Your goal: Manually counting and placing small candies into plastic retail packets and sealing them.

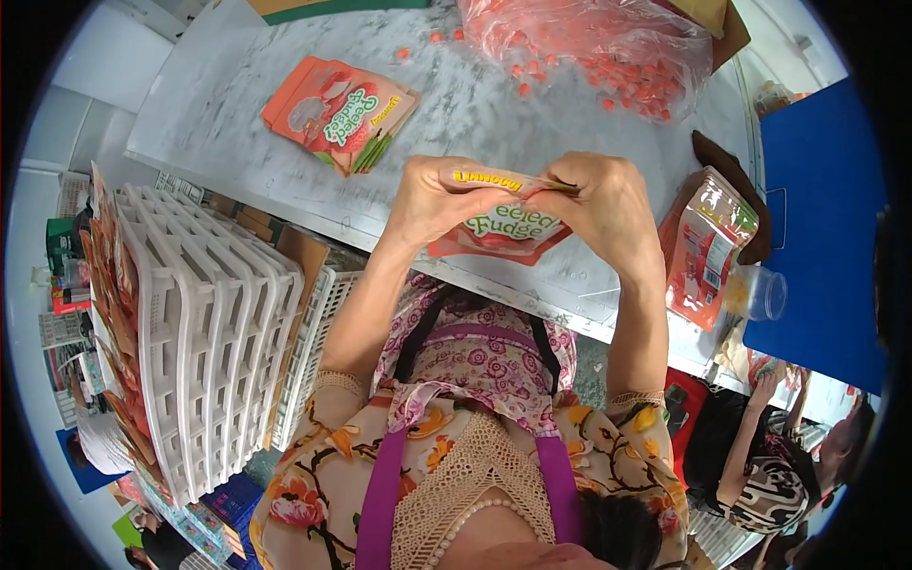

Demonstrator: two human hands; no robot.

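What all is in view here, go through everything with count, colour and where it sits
held pouch: one, orange-red, pinched at its top edge between both hands
flat pouches: small stack, orange-red, on the table, upper left
standing pouch: one, orange-red, filled, right of the hands
clear bag of candies: one, full of small orange pieces, top of the table
loose candies: a few, orange, beside the bag
plastic cup: one, clear, right table edge
table: one, grey-white
crates: stack on edge, white, left of the person
blue board: one, far right
another person: one, lower right
left hand: grip on the pouch top
right hand: grip on the pouch top
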